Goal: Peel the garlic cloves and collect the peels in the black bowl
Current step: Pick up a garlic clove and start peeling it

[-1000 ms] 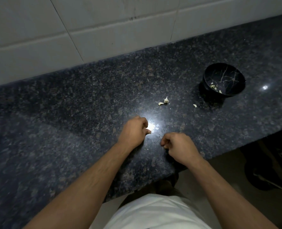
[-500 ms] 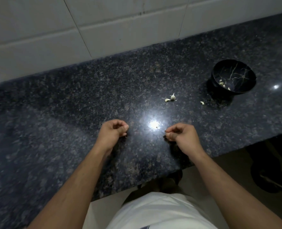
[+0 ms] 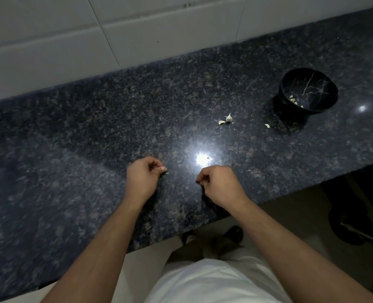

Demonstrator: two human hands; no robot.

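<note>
Dark granite counter (image 3: 71, 149): both hands, left hand (image 3: 143, 177) and right hand (image 3: 219, 184), curl over unseen contents; any peels belong in the black bowl (image 3: 308, 90), likely best carried pinched tightly.

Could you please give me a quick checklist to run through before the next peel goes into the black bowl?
1. Black bowl upright, opening unobstructed: ok.
2. Peels already in bowl: ok, a few pale bits inside.
3. Counter free of stray garlic: not ok; garlic pieces and a small piece lie left of the bowl.
4. Left hand holding something: cannot tell; fingers curled, a tiny white fleck at the fingertips.
5. Right hand holding a clove: cannot tell, fingers curled under.
6. Path to bowl: ok.
</note>
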